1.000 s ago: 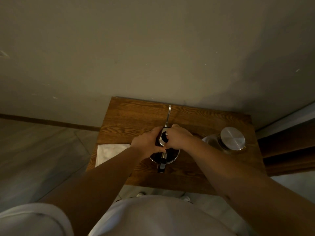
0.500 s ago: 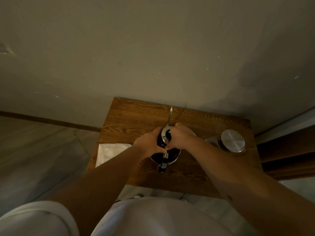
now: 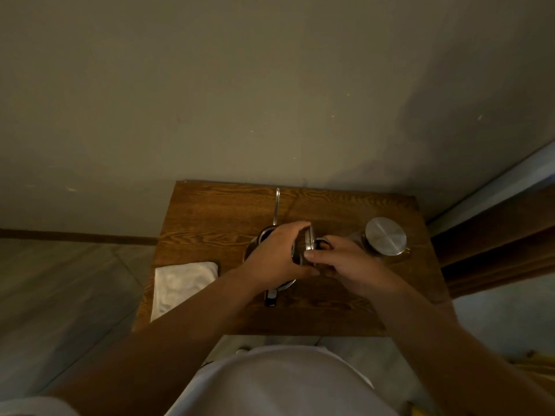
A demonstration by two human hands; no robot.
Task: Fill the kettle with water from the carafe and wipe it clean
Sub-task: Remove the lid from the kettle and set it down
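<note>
Kettle: we are seeing the gooseneck kettle point(image 3: 258, 241) standing near the middle of the wooden worktop point(image 3: 210, 217), its thin spout point(image 3: 277, 205) pointing toward the wall and its dark handle point(image 3: 271, 297) sticking out toward us
Lid: the round metal kettle lid point(image 3: 309, 240) is sitting tilted on edge above the right side of the kettle, off the opening
Left hand: our left hand point(image 3: 279, 256) is reaching over the kettle, fingers curled around the lid's left side and holding it
Right hand: our right hand point(image 3: 339, 262) is closing on the same lid from the right, thumb lying along its near edge, fingers at the dark knob point(image 3: 323, 243)
Carafe: the glass carafe point(image 3: 386, 235) with a round brushed-metal top is standing at the right of the worktop, just beyond our right hand; we cannot tell whether they are touching
Cloth: a folded white cloth point(image 3: 180, 283) is lying at the worktop's left edge, well apart from the kettle
Light: the scene is looking dim, so the kettle's inside is staying unreadable to us
</note>
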